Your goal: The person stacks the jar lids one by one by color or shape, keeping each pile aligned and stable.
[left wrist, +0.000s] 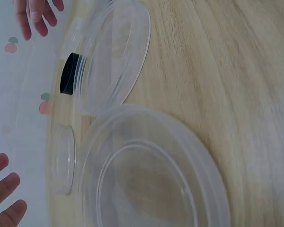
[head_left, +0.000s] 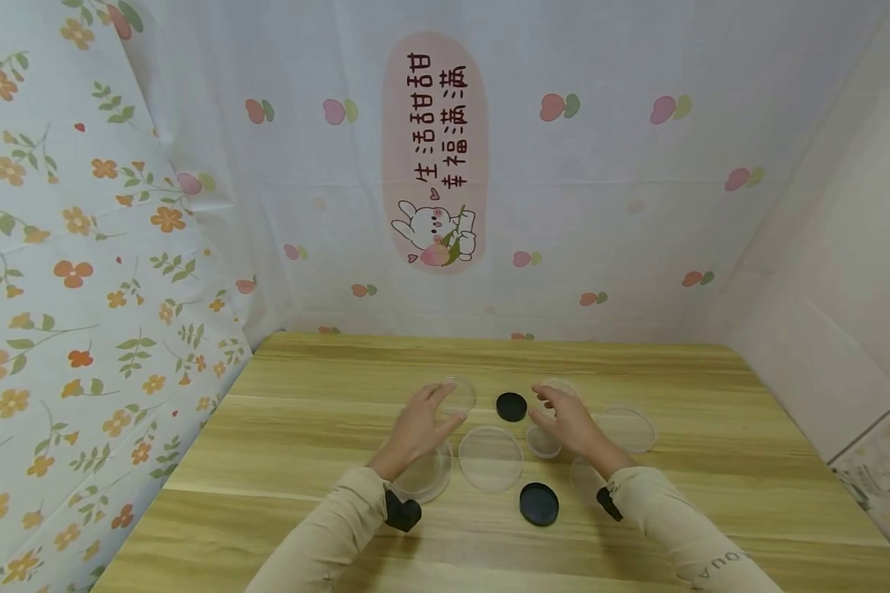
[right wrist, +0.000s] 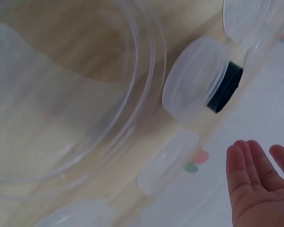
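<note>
My left hand (head_left: 417,422) hovers with its fingers relaxed and spread. Beneath its wrist lies a large clear plastic lid (head_left: 445,486), and past its fingertips a smaller clear dish (head_left: 460,399). To the right my right hand (head_left: 573,425) hangs in the air, palm turned inward, fingers loosely extended. Close under it is a small clear round container (head_left: 544,446); another clear round piece (head_left: 564,384) shows behind its fingers. A black round lid (head_left: 512,407) lies between the two hands. Neither hand holds anything; in the right wrist view the fingers (right wrist: 248,165) are raised.
A large clear round lid (head_left: 491,459) lies in the middle, with a second black lid (head_left: 539,506) nearer the front. Farther right is another clear disc (head_left: 627,430), and a clear piece (head_left: 584,478) is partly behind the right forearm. Patterned cloth (head_left: 601,206) hangs behind the wooden table (head_left: 282,461).
</note>
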`<state>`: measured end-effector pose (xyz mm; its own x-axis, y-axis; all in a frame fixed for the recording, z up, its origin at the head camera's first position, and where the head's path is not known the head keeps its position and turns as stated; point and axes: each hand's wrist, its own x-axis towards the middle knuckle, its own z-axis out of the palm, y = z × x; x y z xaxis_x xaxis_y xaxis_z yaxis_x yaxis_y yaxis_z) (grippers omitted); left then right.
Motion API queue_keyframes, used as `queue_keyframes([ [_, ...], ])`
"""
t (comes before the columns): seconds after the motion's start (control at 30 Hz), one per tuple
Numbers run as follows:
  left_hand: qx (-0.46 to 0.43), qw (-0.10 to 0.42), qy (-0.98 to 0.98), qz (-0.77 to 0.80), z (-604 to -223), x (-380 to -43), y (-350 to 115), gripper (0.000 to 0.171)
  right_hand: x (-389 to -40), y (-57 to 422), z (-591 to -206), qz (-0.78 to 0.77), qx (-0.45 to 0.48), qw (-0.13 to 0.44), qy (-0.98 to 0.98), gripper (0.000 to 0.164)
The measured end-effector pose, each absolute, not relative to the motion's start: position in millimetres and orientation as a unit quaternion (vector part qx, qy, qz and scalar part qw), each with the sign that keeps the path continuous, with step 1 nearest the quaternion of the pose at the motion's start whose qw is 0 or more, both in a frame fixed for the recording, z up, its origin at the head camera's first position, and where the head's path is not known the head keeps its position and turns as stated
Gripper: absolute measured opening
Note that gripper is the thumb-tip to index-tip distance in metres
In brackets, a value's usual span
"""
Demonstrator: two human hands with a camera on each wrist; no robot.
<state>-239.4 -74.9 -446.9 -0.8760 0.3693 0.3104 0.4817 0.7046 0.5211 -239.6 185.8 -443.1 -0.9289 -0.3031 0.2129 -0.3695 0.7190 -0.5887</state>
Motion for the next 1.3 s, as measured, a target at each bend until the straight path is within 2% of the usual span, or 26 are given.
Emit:
queue_keyframes([
  [0.17,-0.226,0.059,-0.905,-0.355,-450,-237,-69,0.05,-238,181,-449,0.361,0.177,0.03,-0.915,0.041],
  [0.5,-0.22,-0.01,-0.889,-0.4,-456,-238,-59,0.048,-233,162,-456,0.376,0.168,0.032,-0.91,0.032],
  [0.97,-0.216,-0.029,-0.905,-0.365,-462,-242,-50,0.038,-241,150,-472,0.349,0.168,0.024,-0.922,0.025],
  [1.3,-0.19,-0.067,-0.911,-0.358,-461,-245,-46,0.032,-247,152,-477,0.327,0.191,0.036,-0.925,0.016],
])
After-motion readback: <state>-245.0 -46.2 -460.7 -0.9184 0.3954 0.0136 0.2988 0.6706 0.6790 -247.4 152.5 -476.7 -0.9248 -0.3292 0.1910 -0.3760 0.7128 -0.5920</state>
